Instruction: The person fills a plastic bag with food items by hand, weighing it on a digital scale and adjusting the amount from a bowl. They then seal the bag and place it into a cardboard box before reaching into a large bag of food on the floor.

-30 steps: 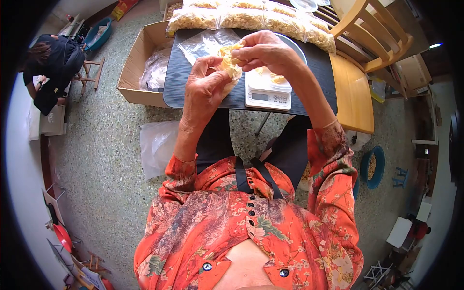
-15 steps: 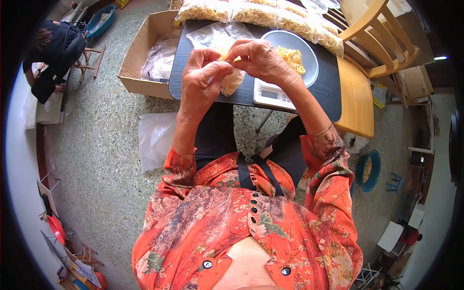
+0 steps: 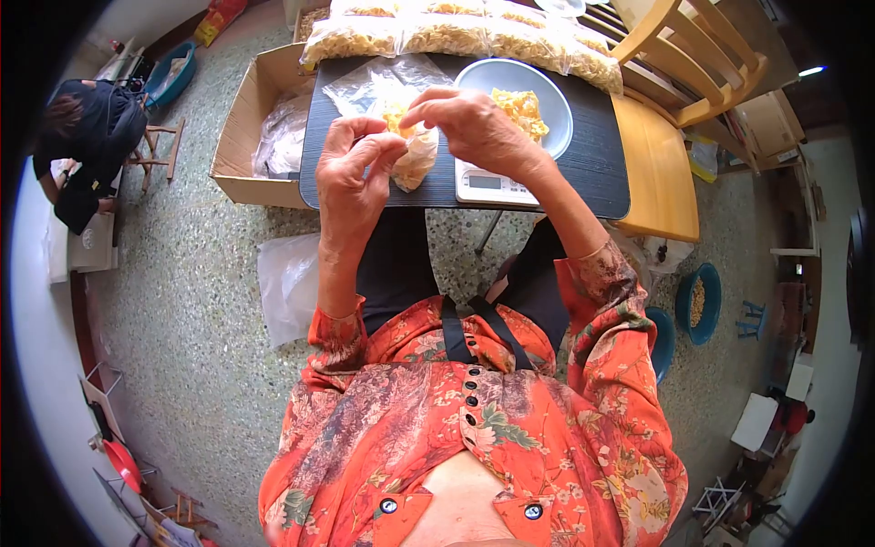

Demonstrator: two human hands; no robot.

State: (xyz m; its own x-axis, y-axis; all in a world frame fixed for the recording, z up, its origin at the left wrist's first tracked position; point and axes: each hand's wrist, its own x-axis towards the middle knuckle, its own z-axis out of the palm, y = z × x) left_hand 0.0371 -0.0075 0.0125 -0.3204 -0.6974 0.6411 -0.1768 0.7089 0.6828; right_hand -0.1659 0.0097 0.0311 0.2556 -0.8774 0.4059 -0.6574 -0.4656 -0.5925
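Note:
A small clear plastic bag [image 3: 415, 166] with pale yellow pieces in it rests at the table's near edge. My left hand [image 3: 351, 173] is closed at the bag's left side, thumb and index finger pinching its top. Over the bag's upper part, my right hand [image 3: 478, 130] has its fingers bent and pressed together; what they hold is hidden. To the right, a grey-blue bowl [image 3: 561, 114] holds yellow pieces [image 3: 518, 111] and sits on a white scale [image 3: 494, 185]. Flat clear plastic [image 3: 351, 88] lies behind my left hand.
Filled clear bags [image 3: 447, 36] line the dark table's [image 3: 588, 173] far side. A cardboard box [image 3: 260, 189] stands left, a wooden chair [image 3: 652, 173] right. Plastic [image 3: 287, 283] lies on the floor. Another person [image 3: 96, 118] sits at far left; blue tubs [image 3: 698, 314] stand at right.
My fingertips have moved a little apart, and more of the small bag shows between my hands. The whole view has shifted slightly.

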